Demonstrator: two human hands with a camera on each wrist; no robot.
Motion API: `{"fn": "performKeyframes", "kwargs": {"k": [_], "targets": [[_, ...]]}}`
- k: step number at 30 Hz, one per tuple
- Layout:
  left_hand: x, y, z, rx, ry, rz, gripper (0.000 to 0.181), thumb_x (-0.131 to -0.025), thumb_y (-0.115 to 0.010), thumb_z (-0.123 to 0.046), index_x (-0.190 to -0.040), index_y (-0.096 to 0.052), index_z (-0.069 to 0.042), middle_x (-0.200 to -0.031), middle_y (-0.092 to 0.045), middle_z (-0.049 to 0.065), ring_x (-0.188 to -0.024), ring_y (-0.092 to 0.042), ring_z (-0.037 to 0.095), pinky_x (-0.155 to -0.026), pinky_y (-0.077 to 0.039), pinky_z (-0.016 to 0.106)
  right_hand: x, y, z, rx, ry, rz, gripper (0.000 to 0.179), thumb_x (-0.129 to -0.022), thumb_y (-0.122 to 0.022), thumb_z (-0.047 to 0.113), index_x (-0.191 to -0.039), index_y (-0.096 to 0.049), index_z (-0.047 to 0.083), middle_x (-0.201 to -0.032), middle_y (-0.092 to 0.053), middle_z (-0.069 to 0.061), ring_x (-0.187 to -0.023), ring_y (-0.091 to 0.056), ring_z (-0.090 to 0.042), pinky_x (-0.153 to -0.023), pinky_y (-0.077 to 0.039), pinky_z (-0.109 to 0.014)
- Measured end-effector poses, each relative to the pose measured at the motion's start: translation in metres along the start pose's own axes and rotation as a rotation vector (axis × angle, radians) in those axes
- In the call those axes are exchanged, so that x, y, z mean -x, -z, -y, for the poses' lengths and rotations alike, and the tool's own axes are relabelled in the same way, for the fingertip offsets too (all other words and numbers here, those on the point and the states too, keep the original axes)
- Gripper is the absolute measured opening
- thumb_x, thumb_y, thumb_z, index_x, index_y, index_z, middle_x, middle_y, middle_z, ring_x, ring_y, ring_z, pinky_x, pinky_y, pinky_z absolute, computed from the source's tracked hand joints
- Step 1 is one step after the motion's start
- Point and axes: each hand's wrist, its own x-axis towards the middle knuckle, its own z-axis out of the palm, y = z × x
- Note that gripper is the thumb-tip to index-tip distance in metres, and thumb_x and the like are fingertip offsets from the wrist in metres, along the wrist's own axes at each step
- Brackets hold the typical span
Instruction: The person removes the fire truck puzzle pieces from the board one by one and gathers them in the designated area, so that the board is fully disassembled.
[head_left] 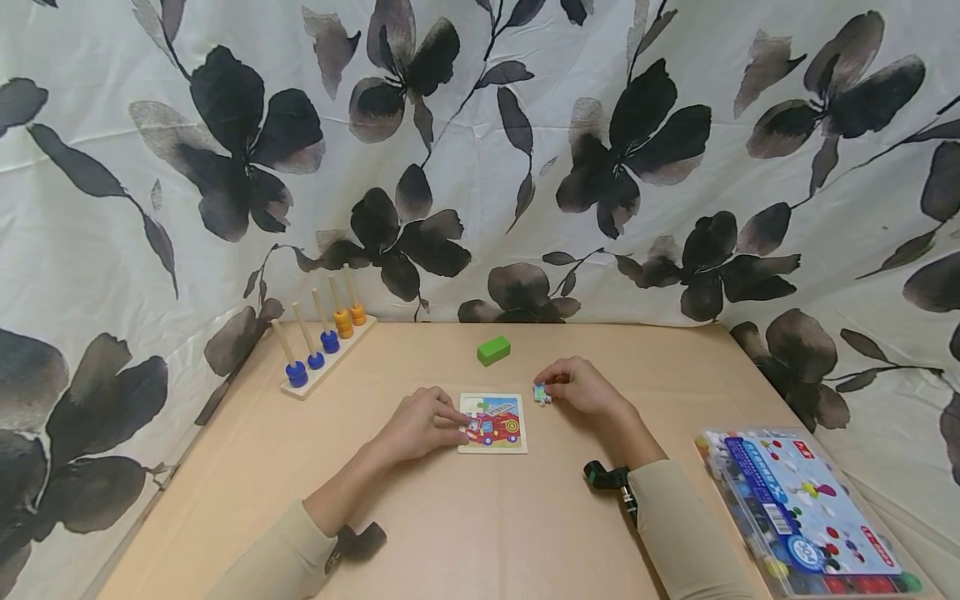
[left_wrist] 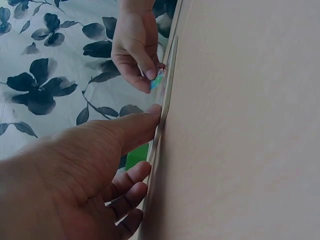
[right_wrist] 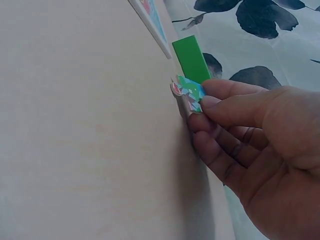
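Observation:
A small jigsaw puzzle (head_left: 491, 423) with a red fire truck picture in a pale frame lies flat on the table. My left hand (head_left: 426, 423) rests at its left edge, thumb and forefinger reaching onto it. In the left wrist view, the thumb (left_wrist: 145, 117) touches the puzzle's edge and the other fingers lie loosely bent. To the right of the puzzle, my right hand (head_left: 585, 387) pinches a puzzle piece (head_left: 542, 394) between thumb and fingers. In the right wrist view, this blue, green and white piece (right_wrist: 190, 92) is tilted up, close to the tabletop.
A green block (head_left: 493, 351) lies behind the puzzle. At the back left stands a wooden peg rack (head_left: 330, 367) with blue and orange beads. A clear plastic case (head_left: 810, 508) of coloured parts sits at the right front. A floral cloth (head_left: 480, 167) hangs behind the table.

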Motion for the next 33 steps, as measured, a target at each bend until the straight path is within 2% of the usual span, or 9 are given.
{"fn": "performKeyframes", "kwargs": {"k": [9, 17, 33], "targets": [[-0.0004, -0.0003, -0.0007, 0.012, 0.02, 0.009, 0.026, -0.084, -0.088, -0.036, -0.107, -0.084, -0.026, -0.102, -0.06, -0.008, -0.095, -0.049, 0.012, -0.083, -0.035, 0.034, 0.0005, -0.0028, -0.0043, 0.061, 0.057, -0.02, 0.016, -0.095, -0.068, -0.002, -0.105, -0.08, 0.002, -0.103, -0.077, -0.011, -0.097, -0.065, -0.023, -0.084, -0.05, -0.029], [-0.0002, -0.001, -0.0008, 0.018, 0.021, 0.005, 0.026, -0.083, -0.088, -0.036, -0.107, -0.084, -0.026, -0.102, -0.06, -0.009, -0.095, -0.049, 0.012, -0.083, -0.035, 0.035, 0.0002, -0.0052, -0.0076, 0.065, 0.053, -0.026, 0.016, -0.095, -0.069, -0.002, -0.105, -0.081, 0.003, -0.1, -0.076, -0.009, -0.089, -0.061, -0.015, -0.078, -0.048, -0.025], [-0.0003, -0.0009, -0.0004, 0.009, 0.016, 0.005, 0.025, -0.083, -0.088, -0.036, -0.107, -0.084, -0.027, -0.101, -0.06, -0.009, -0.095, -0.05, 0.012, -0.083, -0.035, 0.035, 0.0007, -0.0051, -0.0057, 0.07, 0.039, -0.025, 0.016, -0.096, -0.068, -0.002, -0.105, -0.081, 0.003, -0.1, -0.074, -0.009, -0.09, -0.061, -0.018, -0.08, -0.048, -0.027]]}}
